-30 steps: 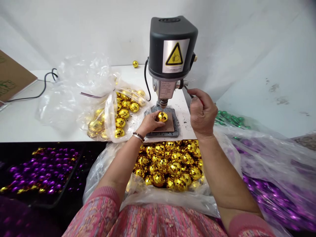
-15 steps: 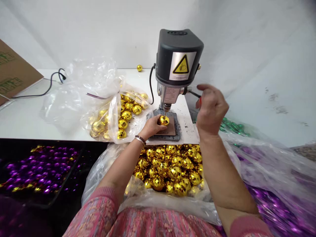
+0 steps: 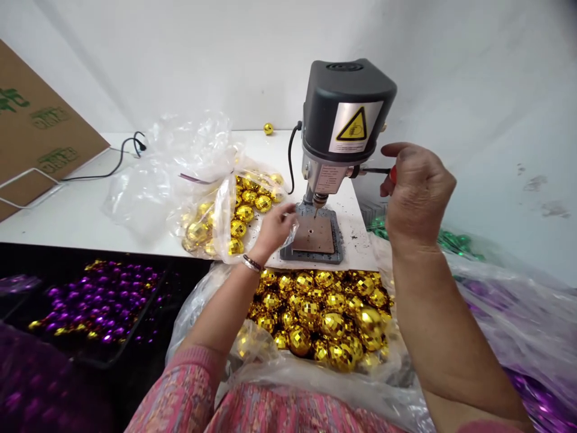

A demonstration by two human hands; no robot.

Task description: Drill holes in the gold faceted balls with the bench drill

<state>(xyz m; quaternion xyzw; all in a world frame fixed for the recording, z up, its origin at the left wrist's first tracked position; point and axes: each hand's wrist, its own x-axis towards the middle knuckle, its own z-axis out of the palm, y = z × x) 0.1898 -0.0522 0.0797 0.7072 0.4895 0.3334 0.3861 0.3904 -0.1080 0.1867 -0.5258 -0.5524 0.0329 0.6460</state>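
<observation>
A small drill press (image 3: 347,114) with a dark motor cover and a warning label stands on the white table. My right hand (image 3: 417,192) is closed around the red-knobbed feed lever (image 3: 376,171) on its right side. My left hand (image 3: 274,230) is beside the press base, its fingers loosely bent and apart with nothing in them. The brown pad (image 3: 313,236) under the drill bit (image 3: 316,213) bears no ball. Below the table edge, an open plastic bag (image 3: 198,310) holds many faceted gold balls (image 3: 309,310). One ball (image 3: 372,320) there looks smeared.
Behind my left hand lies a clear bag (image 3: 180,174) with more gold balls (image 3: 244,213). A single gold ball (image 3: 268,128) sits by the wall. A cardboard box (image 3: 40,132) and a black cable (image 3: 103,175) are at left. Purple balls (image 3: 103,300) lie low left.
My left hand has let go of the gold ball under the drill and drawn back left from the pad. My right hand still grips the lever. The view has shifted left.
</observation>
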